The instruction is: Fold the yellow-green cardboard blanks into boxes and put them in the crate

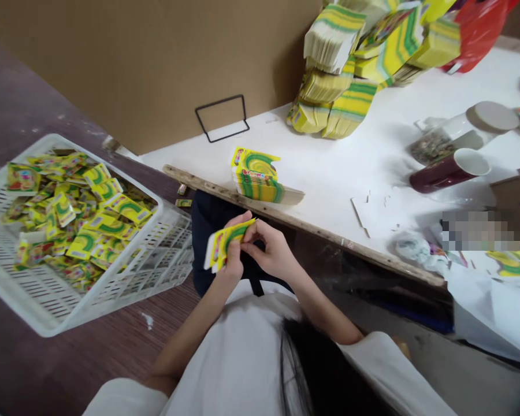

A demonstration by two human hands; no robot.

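I see my left hand (233, 264) clamping the yellow carton (219, 245) steady, right hand (272, 252) pinching its flap (white basket (147, 267) close by, within reach).

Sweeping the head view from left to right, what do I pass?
white basket of cartons → folded carton, pinched by the left hand and right hand → heap of flat cartons on the white table → maroon mug lying on its side
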